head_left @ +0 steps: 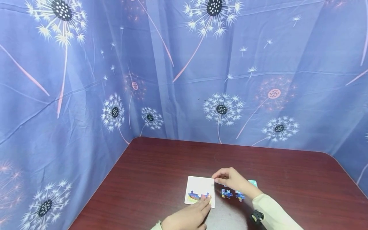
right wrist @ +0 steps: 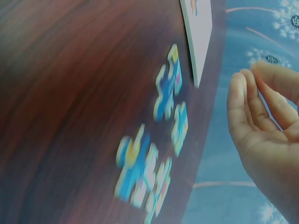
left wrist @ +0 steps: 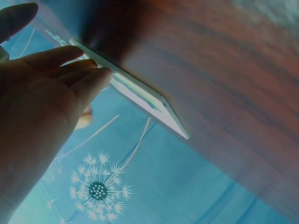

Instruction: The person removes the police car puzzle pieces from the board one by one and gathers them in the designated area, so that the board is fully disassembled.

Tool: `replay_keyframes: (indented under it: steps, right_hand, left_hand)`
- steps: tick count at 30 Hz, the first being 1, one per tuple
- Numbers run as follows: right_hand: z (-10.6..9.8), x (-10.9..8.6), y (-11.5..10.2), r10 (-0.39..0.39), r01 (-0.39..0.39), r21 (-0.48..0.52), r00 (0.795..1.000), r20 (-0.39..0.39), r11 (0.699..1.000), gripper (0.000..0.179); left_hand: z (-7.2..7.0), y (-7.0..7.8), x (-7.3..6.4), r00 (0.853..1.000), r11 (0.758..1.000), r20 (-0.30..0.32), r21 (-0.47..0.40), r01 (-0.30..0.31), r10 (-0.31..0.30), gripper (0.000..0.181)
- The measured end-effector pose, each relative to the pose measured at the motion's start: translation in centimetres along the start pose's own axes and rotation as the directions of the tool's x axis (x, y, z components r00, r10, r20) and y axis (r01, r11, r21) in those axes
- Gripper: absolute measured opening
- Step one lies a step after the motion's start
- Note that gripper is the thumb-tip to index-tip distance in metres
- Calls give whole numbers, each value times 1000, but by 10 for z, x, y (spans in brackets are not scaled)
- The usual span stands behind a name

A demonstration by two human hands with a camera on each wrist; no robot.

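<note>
A square white puzzle board [head_left: 201, 184] lies on the table, with colourful jigsaw pieces [head_left: 192, 195] set along its near edge. My left hand [head_left: 188, 216] rests its nearly straight fingers on the near right part of the board, covering some of those pieces. In the left wrist view, the fingertips [left wrist: 103, 77] touch the board's edge. My right hand [head_left: 234, 181] hovers by the board's far right corner, fingers loosely bent. Its fingertips are close together in the right wrist view, with nothing showing between them. Loose jigsaw pieces [right wrist: 135, 163] lie below it.
The loose pieces, one of them a blue and yellow piece [head_left: 226, 193], sit right of the board, partly hidden by the right forearm. A dark red wooden table [head_left: 149, 172] reaches back to a blue dandelion-print curtain [head_left: 184, 95]. A dark watch-like band [head_left: 256, 216] is on the right sleeve.
</note>
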State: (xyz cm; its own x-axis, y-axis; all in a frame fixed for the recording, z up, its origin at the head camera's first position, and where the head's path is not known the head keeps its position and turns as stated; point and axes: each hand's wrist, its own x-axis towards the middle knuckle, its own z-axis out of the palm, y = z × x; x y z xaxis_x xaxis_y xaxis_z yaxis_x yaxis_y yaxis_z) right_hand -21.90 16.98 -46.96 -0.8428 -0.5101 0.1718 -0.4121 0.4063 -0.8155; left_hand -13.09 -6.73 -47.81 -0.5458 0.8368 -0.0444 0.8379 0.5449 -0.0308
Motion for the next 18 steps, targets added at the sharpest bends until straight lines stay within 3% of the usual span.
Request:
replay_keyframes:
  steps: [12,18]
  right_hand:
    - [41,30,-4,-80,68,71,981,177,995,17]
    - [54,36,-6,-55,31,112,974,219,993,16]
  left_hand:
    - [1,1,1,999,997,31,79,-22,20,67]
    - [4,3,-1,998,990,-24,133,-50,54,69]
